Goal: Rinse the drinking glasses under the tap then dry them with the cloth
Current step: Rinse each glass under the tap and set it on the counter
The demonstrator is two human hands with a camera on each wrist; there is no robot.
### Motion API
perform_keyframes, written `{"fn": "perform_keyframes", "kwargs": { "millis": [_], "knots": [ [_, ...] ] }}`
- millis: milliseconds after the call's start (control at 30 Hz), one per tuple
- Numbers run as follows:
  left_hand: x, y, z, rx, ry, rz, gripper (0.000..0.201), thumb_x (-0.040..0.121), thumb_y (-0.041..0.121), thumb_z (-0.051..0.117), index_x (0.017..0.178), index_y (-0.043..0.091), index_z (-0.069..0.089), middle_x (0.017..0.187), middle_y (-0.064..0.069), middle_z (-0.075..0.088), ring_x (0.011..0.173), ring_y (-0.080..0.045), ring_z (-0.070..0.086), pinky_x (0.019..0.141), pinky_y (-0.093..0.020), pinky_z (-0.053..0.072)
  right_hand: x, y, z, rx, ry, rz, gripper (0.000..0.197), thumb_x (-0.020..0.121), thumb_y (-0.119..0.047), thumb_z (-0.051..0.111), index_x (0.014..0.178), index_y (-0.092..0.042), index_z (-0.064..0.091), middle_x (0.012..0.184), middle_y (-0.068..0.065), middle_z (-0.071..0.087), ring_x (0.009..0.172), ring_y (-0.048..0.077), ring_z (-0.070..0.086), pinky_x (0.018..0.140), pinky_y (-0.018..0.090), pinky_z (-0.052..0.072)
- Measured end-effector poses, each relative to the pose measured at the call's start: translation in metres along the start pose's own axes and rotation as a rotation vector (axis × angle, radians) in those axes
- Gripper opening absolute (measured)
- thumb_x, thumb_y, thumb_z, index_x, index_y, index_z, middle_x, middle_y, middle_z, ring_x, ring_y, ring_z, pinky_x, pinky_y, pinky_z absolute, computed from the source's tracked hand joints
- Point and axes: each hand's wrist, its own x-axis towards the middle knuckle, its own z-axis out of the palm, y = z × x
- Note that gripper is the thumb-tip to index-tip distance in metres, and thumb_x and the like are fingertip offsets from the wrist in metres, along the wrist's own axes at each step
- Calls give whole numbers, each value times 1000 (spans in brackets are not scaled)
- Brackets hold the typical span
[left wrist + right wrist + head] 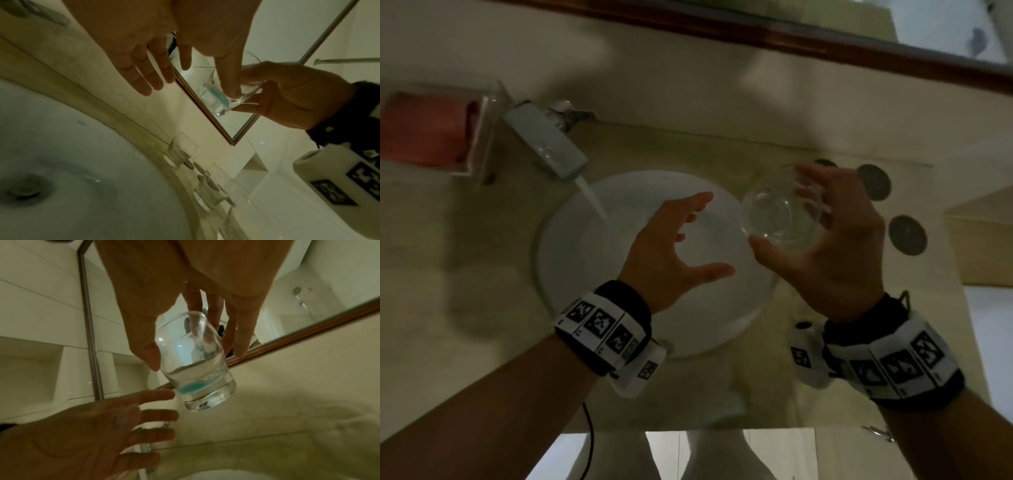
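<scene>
My right hand (780, 209) grips a clear drinking glass (767, 219) above the right rim of the white basin (571, 274), thumb on one side and fingers on the other. In the right wrist view the glass (197, 369) tilts, with a little water and a blue patch near its thick base. My left hand (709, 236) hovers open over the basin just left of the glass, fingers spread and holding nothing. The tap (548, 144) at the back left pours a stream of water (592, 198) into the basin. A pink cloth (428, 130) lies in a clear holder at far left.
Two more glasses (180, 151) (213, 190) stand on the counter right of the basin, among dark round coasters (873, 181) (907, 234). A wood-framed mirror (945, 31) runs along the back wall. The basin drain (24, 190) is open.
</scene>
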Motion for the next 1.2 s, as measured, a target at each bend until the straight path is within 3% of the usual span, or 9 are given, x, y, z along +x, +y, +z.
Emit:
{"fn": "perform_keyframes", "kwargs": {
  "millis": [133, 200, 333, 467, 600, 767, 900, 967, 1200],
  "knots": [
    [2, -29, -42, -58, 32, -30, 89, 68, 36, 90, 144, 29, 46, 135, 12, 53, 120, 0, 53, 97, -23, 51, 13, -33, 76, 82, -153, 24, 80, 65, -37, 87, 134, -14, 54, 125, -1, 56, 109, 13, 61, 89, 35, 56],
    [3, -47, -61, -76, 58, -70, 87, 70, 29, 89, 146, 27, 45, 137, 10, 54, 119, 0, 54, 98, -27, 51, 16, -43, 112, 115, -204, 42, 81, 65, -41, 85, 136, -16, 53, 127, 1, 57, 111, 15, 62, 89, 43, 57],
    [5, -86, -91, -32, 105, -133, 88, 73, 29, 87, 147, 33, 40, 141, 10, 52, 123, -6, 53, 101, -35, 50, 24, -52, 176, 182, -268, 77, 85, 63, -37, 89, 137, -14, 53, 128, 4, 59, 114, 18, 61, 91, 45, 57],
    [11, -114, -106, 11, 142, -245, 86, 69, 29, 87, 144, 24, 45, 133, 0, 60, 116, -17, 59, 98, -43, 52, 32, -56, 212, 166, -364, 130, 88, 62, -35, 94, 139, -17, 53, 128, 0, 63, 114, 13, 61, 98, 37, 54],
    [19, -128, -118, 27, 178, -318, 82, 69, 20, 88, 141, 19, 49, 126, -5, 65, 109, -23, 63, 95, -45, 54, 40, -55, 241, 206, -449, 180, 91, 62, -38, 94, 140, -21, 51, 130, -4, 65, 115, 11, 62, 99, 38, 55],
    [20, -137, -130, -4, 165, -377, 82, 58, 47, 81, 133, 27, 53, 117, 3, 67, 102, -18, 66, 90, -42, 56, 46, -47, 264, 300, -497, 212, 92, 63, -41, 91, 141, -16, 51, 131, -2, 64, 118, 15, 63, 99, 42, 55],
    [22, -142, -135, -39, 144, -426, 68, 70, 25, 88, 128, 29, 53, 102, 19, 63, 93, -2, 64, 82, -27, 58, 48, -42, 268, 406, -555, 335, 93, 63, -48, 88, 142, -16, 51, 134, -3, 63, 122, 13, 61, 103, 39, 53],
    [23, -143, -136, -41, 123, -434, 67, 71, 25, 88, 128, 29, 53, 101, 21, 62, 94, 0, 64, 79, -22, 57, 50, -39, 268, 426, -609, 356, 89, 63, -45, 88, 139, -16, 53, 131, -3, 64, 120, 12, 62, 103, 39, 53],
    [23, -150, -128, -35, 92, -420, 76, 70, 21, 90, 135, 25, 52, 118, 1, 67, 100, -16, 68, 85, -41, 60, 49, -27, 270, 464, -717, 371, 86, 65, -15, 94, 139, -18, 51, 126, -7, 61, 114, 10, 61, 93, 26, 55]
  ]
}}
